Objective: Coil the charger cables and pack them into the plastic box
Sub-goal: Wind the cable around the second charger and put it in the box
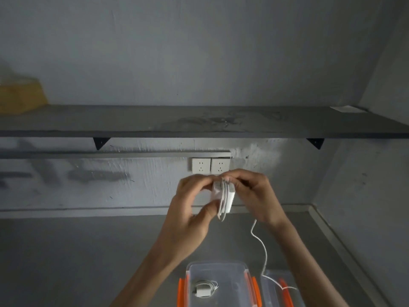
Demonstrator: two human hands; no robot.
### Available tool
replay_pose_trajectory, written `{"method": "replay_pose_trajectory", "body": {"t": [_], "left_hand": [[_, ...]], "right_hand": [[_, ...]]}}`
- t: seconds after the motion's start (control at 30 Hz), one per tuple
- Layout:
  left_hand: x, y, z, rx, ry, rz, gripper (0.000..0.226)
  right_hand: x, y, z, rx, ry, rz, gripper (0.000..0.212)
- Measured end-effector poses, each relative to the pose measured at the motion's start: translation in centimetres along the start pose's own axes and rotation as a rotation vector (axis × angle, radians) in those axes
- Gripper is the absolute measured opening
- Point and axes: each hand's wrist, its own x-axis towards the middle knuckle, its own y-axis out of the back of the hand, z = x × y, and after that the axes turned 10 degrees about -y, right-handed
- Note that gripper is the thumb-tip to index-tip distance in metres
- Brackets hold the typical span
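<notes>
My left hand (190,209) grips a white charger brick (223,196) held up in front of the wall, with several turns of its white cable (264,253) wound round it. My right hand (254,193) pinches the cable at the top of the brick. The loose end of the cable hangs down from under my right hand and trails over the lid at the lower right. Below my hands stands the clear plastic box (192,268) with orange clips. Inside it lies a coiled white charger (204,289).
The box's clear lid (271,291) with orange clips lies right of the box on the grey table (77,251). Two white wall sockets (210,165) sit behind my hands. A dark shelf (199,122) runs above, with a yellow object (20,96) at its left end.
</notes>
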Motion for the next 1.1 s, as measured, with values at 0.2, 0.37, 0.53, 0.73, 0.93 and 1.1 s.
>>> {"method": "replay_pose_trajectory", "body": {"t": [0.2, 0.37, 0.53, 0.73, 0.93, 1.1], "left_hand": [[2.2, 0.6, -2.0, -0.425, 0.381, 0.302, 0.018], [2.3, -0.7, -4.6, -0.349, 0.472, 0.409, 0.015], [0.7, -1.6, -5.0, -0.155, 0.399, 0.176, 0.022], [-1.8, -2.3, -1.5, -0.069, 0.205, -0.128, 0.030], [-1.3, -2.7, 1.2, -0.233, 0.245, -0.255, 0.033], [-1.0, -2.9, 0.2, -0.345, 0.311, -0.065, 0.033]], "right_hand": [[-4.8, -5.2, 3.2, -0.111, -0.145, -0.002, 0.018], [-7.1, -4.1, 1.1, -0.362, -0.153, -0.185, 0.026], [-6.9, -0.2, -0.9, -0.796, 0.098, 0.218, 0.016], [-2.9, 3.8, -1.7, -0.647, 0.269, 0.352, 0.014], [-2.1, 1.9, 2.4, -0.361, 0.166, 0.149, 0.027], [-3.5, -1.5, 4.9, -0.282, 0.019, 0.289, 0.033]]}}
